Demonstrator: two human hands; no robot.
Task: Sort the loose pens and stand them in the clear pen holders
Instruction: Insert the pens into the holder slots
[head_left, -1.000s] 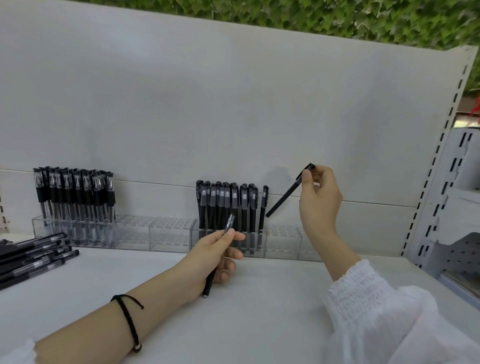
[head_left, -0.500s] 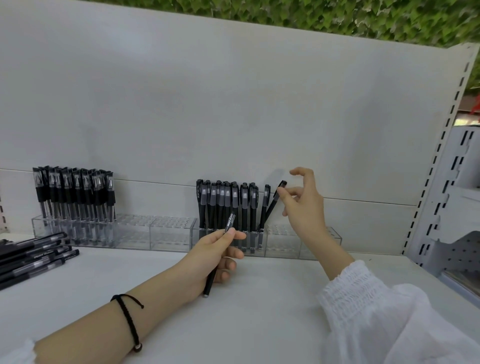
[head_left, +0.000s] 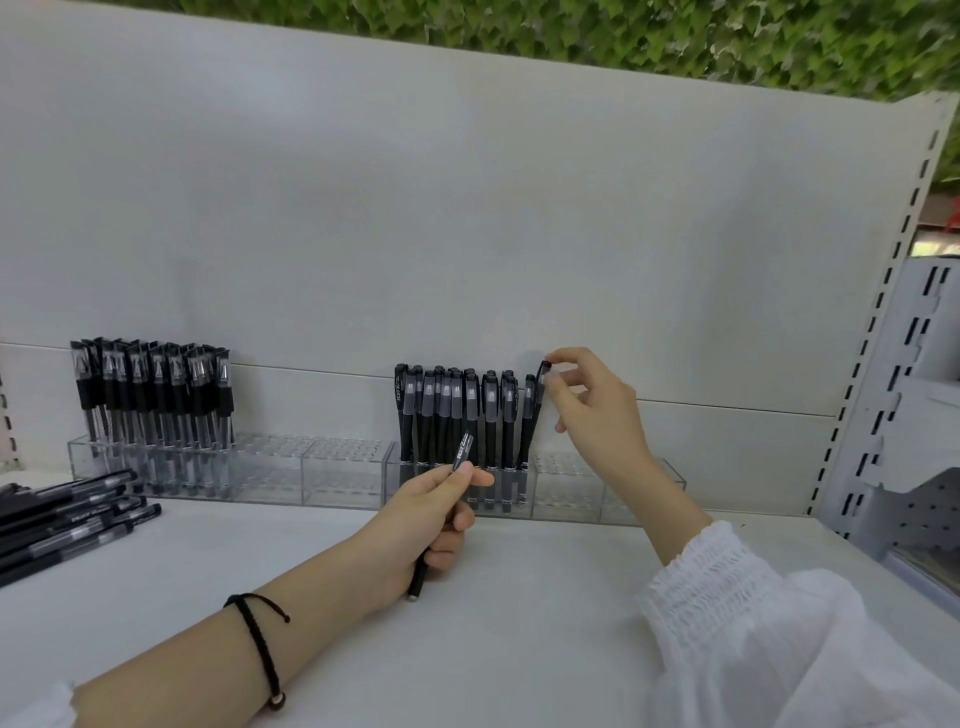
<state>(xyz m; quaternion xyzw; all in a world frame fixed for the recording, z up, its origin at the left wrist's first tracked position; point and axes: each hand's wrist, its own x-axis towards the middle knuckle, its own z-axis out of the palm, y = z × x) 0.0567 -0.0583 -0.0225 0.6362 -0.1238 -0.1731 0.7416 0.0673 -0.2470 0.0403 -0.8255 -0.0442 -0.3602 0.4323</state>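
My right hand (head_left: 592, 410) pinches the cap end of a black pen (head_left: 535, 415) that stands slightly tilted in the middle clear pen holder (head_left: 566, 488), at the right end of a row of several black pens (head_left: 457, 415). My left hand (head_left: 431, 514) grips another black pen (head_left: 460, 457) above the white shelf, its tip pointing down at the shelf. A second clear holder (head_left: 270, 467) on the left carries several clear-barrelled pens (head_left: 150, 395) in its left part.
Several loose black pens (head_left: 67, 514) lie in a pile at the shelf's left edge. A white back panel rises behind the holders. A slotted upright and a grey rack (head_left: 904, 457) stand at the right.
My right hand has brought its pen down from a slant in the air into the holder, beside the standing row. My left hand and its pen have stayed in place.
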